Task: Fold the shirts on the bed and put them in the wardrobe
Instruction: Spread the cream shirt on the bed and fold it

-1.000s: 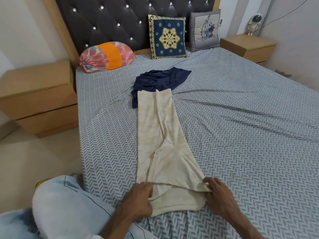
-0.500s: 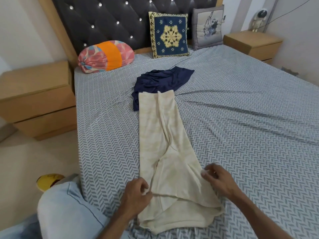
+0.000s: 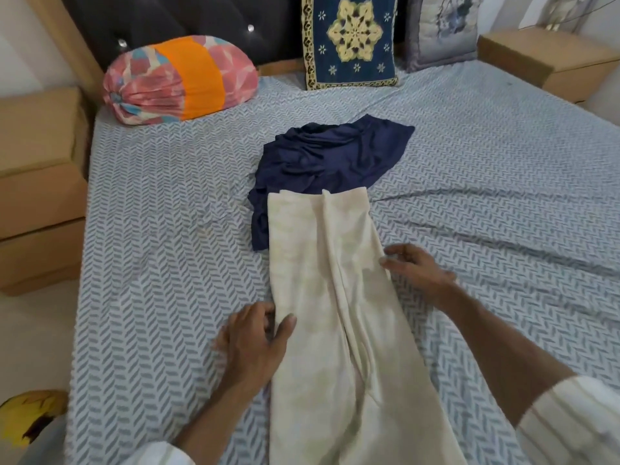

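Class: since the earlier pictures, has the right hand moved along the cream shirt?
Yes. The right hand has moved up the cream shirt, from its near hem toward the navy shirt and the headboard end, now at its right edge.

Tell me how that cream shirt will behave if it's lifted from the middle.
The cream shirt, folded into a long strip, will probably droop at both ends: it lies limp with soft creases. It looks thin and light, so the left hand and right hand should raise it easily. Its loose folds may fall open.
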### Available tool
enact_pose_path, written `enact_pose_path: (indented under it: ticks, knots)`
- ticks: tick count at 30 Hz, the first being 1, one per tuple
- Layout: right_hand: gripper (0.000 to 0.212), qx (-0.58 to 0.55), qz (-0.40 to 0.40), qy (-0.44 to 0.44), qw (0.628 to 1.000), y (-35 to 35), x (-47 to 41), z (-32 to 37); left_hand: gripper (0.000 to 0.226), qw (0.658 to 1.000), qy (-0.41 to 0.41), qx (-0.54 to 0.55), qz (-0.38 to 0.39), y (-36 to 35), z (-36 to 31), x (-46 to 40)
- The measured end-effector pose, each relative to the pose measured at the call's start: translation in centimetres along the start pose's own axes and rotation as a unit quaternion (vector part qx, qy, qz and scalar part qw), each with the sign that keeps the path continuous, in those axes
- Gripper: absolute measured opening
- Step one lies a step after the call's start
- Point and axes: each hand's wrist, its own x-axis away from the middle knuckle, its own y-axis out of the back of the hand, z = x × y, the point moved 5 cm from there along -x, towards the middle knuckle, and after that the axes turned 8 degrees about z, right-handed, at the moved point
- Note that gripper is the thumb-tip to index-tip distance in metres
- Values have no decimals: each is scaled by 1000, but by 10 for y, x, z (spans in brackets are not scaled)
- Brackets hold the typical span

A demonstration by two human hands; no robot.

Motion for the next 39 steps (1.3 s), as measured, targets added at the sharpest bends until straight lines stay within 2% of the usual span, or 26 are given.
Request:
enact_pose_path:
  ticks: [4, 6, 8, 12, 16, 19, 22, 26, 29, 34, 36, 39]
  knots:
    - [75, -12, -6, 16, 1000, 6, -51, 42, 43, 998, -46, 41, -21, -6, -10, -87]
    - [60, -40, -6, 43, 998, 6, -59, 69, 48, 995, -46, 82, -34, -6, -16, -123]
    - [40, -87, 13, 65, 994, 4, -66, 90, 50, 994, -15, 97, -41, -7, -18, -156]
    - [27, -98, 19, 61, 993, 3, -92, 101, 52, 994, 66, 73, -54, -6, -13, -208]
    - [46, -96, -63, 24, 993, 14, -119, 86, 49, 986, 122, 52, -96, 2, -15, -225]
    - [50, -76, -98, 20, 992, 16, -128, 80, 48, 985, 129, 45, -105, 4, -19, -224]
    - [47, -49, -99, 24, 994, 12, -119, 90, 48, 986, 121, 58, -99, 4, -18, -223]
    - [32, -80, -42, 30, 996, 5, -117, 95, 48, 988, 102, 73, -93, 5, -17, -223]
    - [41, -82, -77, 14, 994, 11, -121, 89, 47, 987, 87, 97, -94, 5, -17, -224]
    - [42, -20, -51, 41, 998, 6, -124, 89, 35, 982, 3, 161, -95, 8, -15, -211]
    - [36, 26, -81, 43, 995, 5, -118, 92, 30, 981, -25, 156, -111, 9, -14, -207]
    - [24, 33, -112, 58, 992, 5, -117, 90, 42, 983, -27, 129, -128, 1, -11, -213]
